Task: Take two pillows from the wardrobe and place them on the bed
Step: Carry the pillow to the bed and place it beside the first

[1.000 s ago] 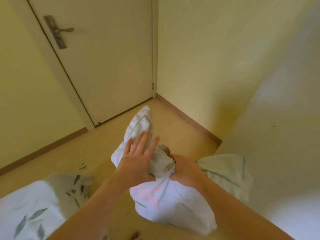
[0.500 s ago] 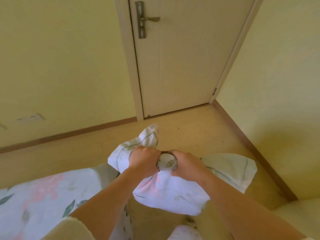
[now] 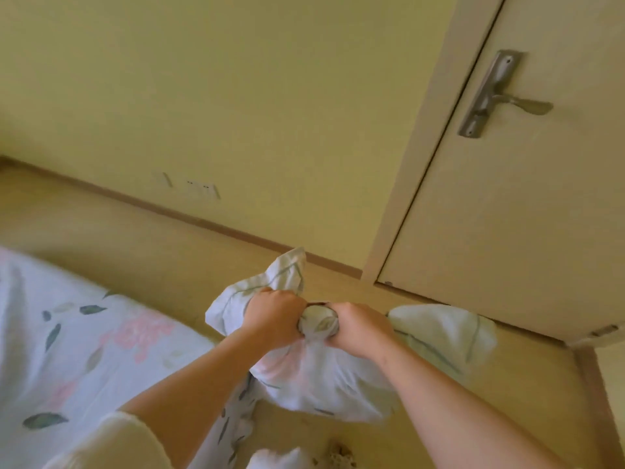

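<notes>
Both hands are bunched up tight on the same wad of fabric here: left hand (image 3: pixel 275 316) is a closed fist on the near-left part of the pillow (image 3: pixel 324 380), right hand (image 3: pixel 360 328) is clamped on it just beside, with a twisted knot of pillowcase showing between the two fists. Looks to me like the grip is on the loose cover rather than the stuffing, which makes sense since a floppy pillow is way easier to lug by a scrunched handful than by hugging it. So the bulk hangs below the fists over the floor (image 3: pixel 152 238), one corner poking up past the left hand and another flap sticking out to the right. Can't honestly tell if that's one pillow or two squashed together, the leafy print all blends in. The bed (image 3: pixel 67 333) is down at the lower left with a matching leaf and pink flower sheet, near the left forearm, so I'd guess it's a short swing over to drop it there. Nothing really blocks that path. Around it: a closed door (image 3: pixel 524 214) with a metal handle (image 3: pixel 500 96) off to the right, plain yellow wall (image 3: pixel 236 96) with some wall sockets (image 3: pixel 199 189) low down, and a skirting board along the floor. No wardrobe in view.
</notes>
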`<action>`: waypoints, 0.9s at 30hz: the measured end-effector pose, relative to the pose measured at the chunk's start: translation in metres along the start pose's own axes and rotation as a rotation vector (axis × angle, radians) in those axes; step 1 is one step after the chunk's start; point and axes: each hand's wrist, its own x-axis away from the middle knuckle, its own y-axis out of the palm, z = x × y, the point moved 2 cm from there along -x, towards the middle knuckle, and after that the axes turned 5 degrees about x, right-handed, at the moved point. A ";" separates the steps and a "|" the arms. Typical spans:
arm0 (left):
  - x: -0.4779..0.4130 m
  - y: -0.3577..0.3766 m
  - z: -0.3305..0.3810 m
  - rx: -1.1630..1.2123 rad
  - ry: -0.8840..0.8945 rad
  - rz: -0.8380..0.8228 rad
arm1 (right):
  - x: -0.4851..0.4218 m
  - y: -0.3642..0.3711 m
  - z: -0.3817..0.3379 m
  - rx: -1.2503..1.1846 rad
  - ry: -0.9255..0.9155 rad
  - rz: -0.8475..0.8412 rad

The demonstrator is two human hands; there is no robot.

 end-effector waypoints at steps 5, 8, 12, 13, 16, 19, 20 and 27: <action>-0.035 -0.020 -0.046 0.050 -0.231 0.040 | -0.083 -0.035 -0.021 0.105 -0.189 -0.071; -0.056 -0.024 -0.079 0.079 -0.334 0.063 | -0.134 -0.052 -0.040 0.173 -0.286 -0.107; -0.093 -0.039 -0.139 0.141 -0.455 0.068 | -0.212 -0.074 -0.077 0.252 -0.387 -0.161; -0.103 -0.043 -0.156 0.163 -0.479 0.066 | -0.232 -0.079 -0.089 0.277 -0.402 -0.175; -0.128 -0.055 -0.209 0.222 -0.538 0.037 | -0.289 -0.090 -0.126 0.332 -0.429 -0.220; -0.147 -0.069 -0.258 0.267 -0.601 0.038 | -0.341 -0.098 -0.161 0.369 -0.460 -0.257; -0.152 -0.074 -0.273 0.274 -0.618 0.045 | -0.357 -0.101 -0.173 0.377 -0.472 -0.264; -0.173 -0.098 -0.388 0.288 -0.751 0.080 | -0.457 -0.103 -0.263 0.428 -0.591 -0.313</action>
